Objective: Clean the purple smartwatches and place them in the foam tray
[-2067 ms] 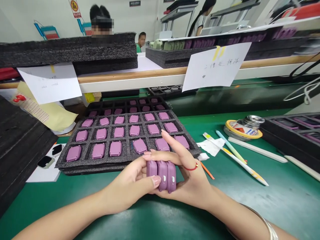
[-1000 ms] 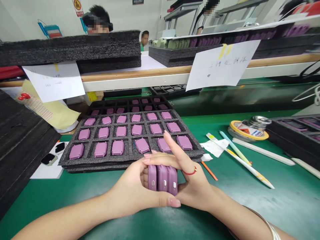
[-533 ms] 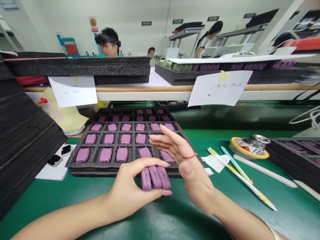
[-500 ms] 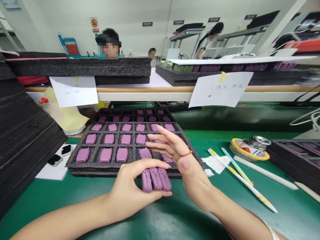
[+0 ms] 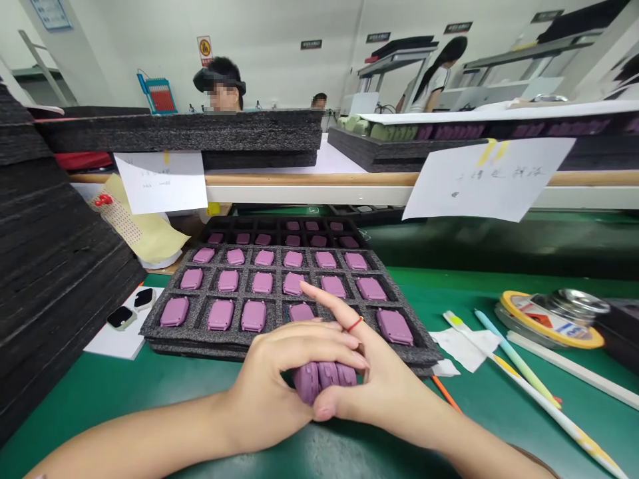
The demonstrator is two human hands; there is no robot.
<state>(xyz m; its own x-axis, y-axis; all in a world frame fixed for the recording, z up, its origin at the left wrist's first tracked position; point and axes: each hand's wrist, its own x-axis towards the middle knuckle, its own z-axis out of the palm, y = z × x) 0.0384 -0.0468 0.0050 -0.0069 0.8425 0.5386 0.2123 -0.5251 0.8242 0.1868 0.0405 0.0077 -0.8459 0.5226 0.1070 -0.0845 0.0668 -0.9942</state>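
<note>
Before the tray, my left hand (image 5: 262,379) is closed around a row of purple watch cases (image 5: 327,376) standing on edge, side by side; three show. My right hand (image 5: 387,382) grips the same row from the right, its thumb below and fingers curled over the top, with one finger stretched out towards the tray. Behind both hands lies a black foam tray (image 5: 200,344) with purple watch cases (image 5: 253,315) in its compartments. My fingers hide part of the tray's front row.
Left of the tray, two smartwatches (image 5: 121,318) lie on white paper (image 5: 112,342), beside stacked black foam (image 5: 64,266). Pens (image 5: 519,359), a tissue (image 5: 466,347) and a yellow-rimmed tape roll (image 5: 549,322) lie at right. A shelf edge (image 5: 309,193) crosses above the tray; co-workers are beyond.
My right hand has come down from its raised, spread pose and closed on the row of watch cases beside my left hand. The whole view has shifted slightly.
</note>
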